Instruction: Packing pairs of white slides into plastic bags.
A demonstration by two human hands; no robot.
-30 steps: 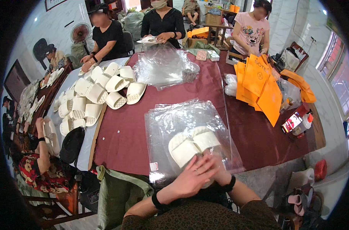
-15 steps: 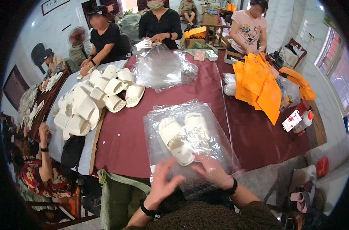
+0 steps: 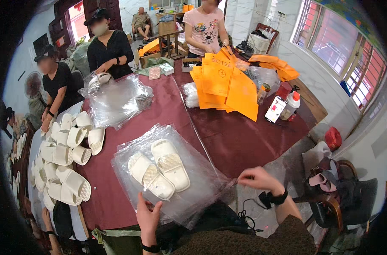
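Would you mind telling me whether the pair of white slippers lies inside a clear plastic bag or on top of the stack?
On top: the white slippers look uncovered, resting on the clear plastic bags.

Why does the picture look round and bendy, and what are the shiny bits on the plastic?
Head view: the fisheye lens bends the table edges and blackens the corners; daylight from the window glints on the clear plastic bags under the white slippers; faces are blurred.
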